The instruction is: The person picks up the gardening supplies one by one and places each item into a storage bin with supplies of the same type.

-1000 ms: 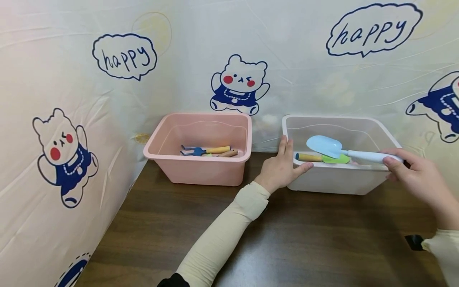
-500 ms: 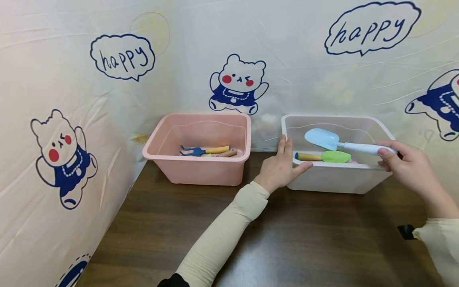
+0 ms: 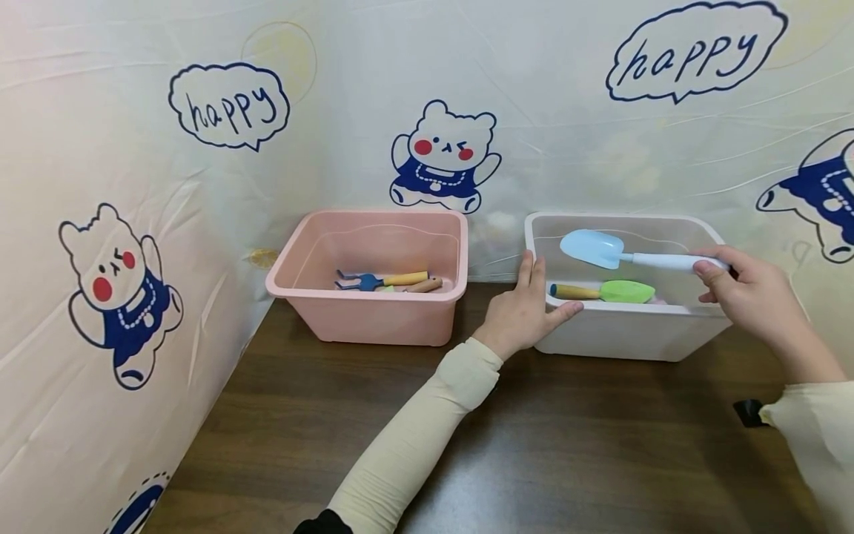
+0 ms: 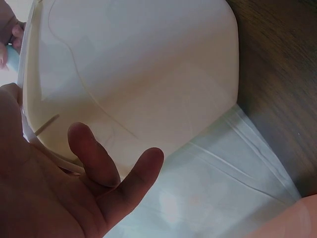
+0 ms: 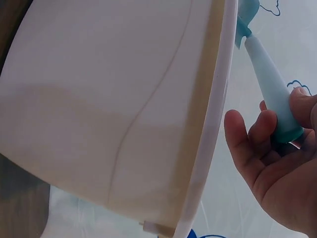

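My right hand point(image 3: 750, 285) pinches the end of a light blue garden trowel's handle. The trowel point(image 3: 590, 248) is held level over the white bin point(image 3: 634, 332), its blade pointing left. In the right wrist view, thumb and fingers grip the pale handle point(image 5: 270, 82) just outside the bin's rim. My left hand point(image 3: 523, 315) rests on the bin's left front corner with fingers extended; in the left wrist view two fingers point(image 4: 141, 171) stretch out beside the bin's wall point(image 4: 148, 74). Inside the white bin lies a small green trowel point(image 3: 626, 291) with a yellow wooden handle, near the front wall.
A pink bin point(image 3: 380, 320) stands to the left, holding a blue hand fork point(image 3: 360, 282) with a yellow handle and another wooden handle point(image 3: 425, 285). Both bins sit on a dark wooden table point(image 3: 320, 415), against a printed cloth point(image 3: 353, 96) behind and to the left.
My right hand has lifted the blue trowel up and slightly left, so it no longer overlaps the green trowel in the head view. The left hand has stayed on the bin.
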`<state>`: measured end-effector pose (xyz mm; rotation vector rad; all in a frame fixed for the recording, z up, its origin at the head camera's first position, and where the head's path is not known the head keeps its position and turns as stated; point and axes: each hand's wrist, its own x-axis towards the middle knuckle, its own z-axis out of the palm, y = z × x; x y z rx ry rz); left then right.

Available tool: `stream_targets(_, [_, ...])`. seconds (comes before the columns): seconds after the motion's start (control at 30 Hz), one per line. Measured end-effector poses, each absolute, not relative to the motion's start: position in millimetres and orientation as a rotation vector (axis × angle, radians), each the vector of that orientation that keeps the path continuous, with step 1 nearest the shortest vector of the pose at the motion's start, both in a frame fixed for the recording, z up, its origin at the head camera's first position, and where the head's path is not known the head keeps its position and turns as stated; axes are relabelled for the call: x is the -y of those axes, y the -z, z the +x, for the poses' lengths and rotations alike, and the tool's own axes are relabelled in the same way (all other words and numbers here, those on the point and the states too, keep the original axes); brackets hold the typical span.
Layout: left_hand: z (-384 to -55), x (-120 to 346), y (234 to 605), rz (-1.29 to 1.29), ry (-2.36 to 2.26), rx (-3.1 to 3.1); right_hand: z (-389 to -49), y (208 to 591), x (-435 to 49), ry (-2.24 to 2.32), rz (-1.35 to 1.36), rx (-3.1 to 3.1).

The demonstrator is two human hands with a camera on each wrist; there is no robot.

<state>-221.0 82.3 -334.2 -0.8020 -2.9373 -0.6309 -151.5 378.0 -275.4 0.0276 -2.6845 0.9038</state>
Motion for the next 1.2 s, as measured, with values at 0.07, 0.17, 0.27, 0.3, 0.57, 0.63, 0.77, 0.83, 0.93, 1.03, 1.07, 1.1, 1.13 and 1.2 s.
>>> stream_targets(0.07, [-220.9,-82.4,334.3,-0.8,0.632,2.939,-153.6,273.7,-376.9,-0.882,0.025,2.707])
stream_targets(0.17, [-220.8,-82.3,334.6,-0.802,0.632,2.936,-155.0,271.9,-376.1,-0.875,0.038,2.716])
stream_targets(0.27, [-220.2,-81.8,334.4,-0.798,0.622,2.935,-155.3,271.4,-375.9,-0.873,0.055,2.71])
stream_targets(0.3, [-220.1,-81.7,334.4,-0.796,0.615,2.934,-155.4,271.6,-375.9,-0.876,0.064,2.707])
stream_targets(0.57, [-221.0,-81.5,335.7,-0.782,0.597,2.931,-157.0,276.3,-375.8,-0.903,0.076,2.699])
stream_targets(0.63, [-221.2,-81.6,336.0,-0.784,0.604,2.931,-157.0,276.4,-375.5,-0.897,0.077,2.7])
stream_targets(0.77, [-221.1,-81.8,336.5,-0.785,0.608,2.929,-156.7,275.7,-373.9,-0.856,0.076,2.701])
stream_targets(0.83, [-221.0,-81.7,336.4,-0.787,0.607,2.925,-156.5,275.4,-373.2,-0.833,0.074,2.702])
stream_targets(0.93, [-221.0,-81.8,336.0,-0.788,0.611,2.92,-156.4,275.4,-372.4,-0.822,0.071,2.7])
stream_targets(1.03, [-221.1,-81.8,335.7,-0.79,0.618,2.921,-156.6,275.5,-371.6,-0.818,0.066,2.707])
stream_targets(1.07, [-221.2,-81.8,335.8,-0.79,0.621,2.922,-156.7,275.4,-371.3,-0.817,0.064,2.709])
stream_targets(1.1, [-221.1,-81.8,335.7,-0.791,0.621,2.923,-156.7,275.4,-370.9,-0.816,0.063,2.711])
stream_targets(1.13, [-221.0,-81.9,335.8,-0.792,0.622,2.925,-156.7,275.2,-370.5,-0.815,0.06,2.713])
stream_targets(1.2, [-220.6,-81.8,335.6,-0.792,0.624,2.928,-156.7,275.0,-369.6,-0.815,0.06,2.711])
